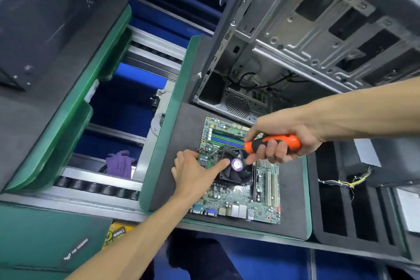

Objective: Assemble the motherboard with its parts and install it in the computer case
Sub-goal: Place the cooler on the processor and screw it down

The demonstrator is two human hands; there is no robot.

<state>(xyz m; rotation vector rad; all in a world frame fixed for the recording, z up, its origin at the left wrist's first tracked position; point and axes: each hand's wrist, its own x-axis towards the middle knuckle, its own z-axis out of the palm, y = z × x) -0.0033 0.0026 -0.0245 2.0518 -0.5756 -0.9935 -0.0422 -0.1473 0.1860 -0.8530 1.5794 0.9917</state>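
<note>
A motherboard (238, 198) lies on a grey mat (293, 200) before the open computer case (295, 41); the right hand (279, 141) grips an orange screwdriver (272, 143) over the cooler fan (236, 169), the left hand (195, 173) resting flat, fingers straight, beside it.

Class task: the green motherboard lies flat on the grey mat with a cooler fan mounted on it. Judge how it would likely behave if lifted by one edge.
The motherboard is a thin flat board, so it probably stays fairly stiff but may flex slightly. The cooler fan sits off-centre, so the board would likely feel heavier on that side. Its exposed small parts suggest it is fragile; gripping by the edges seems safest.
</note>
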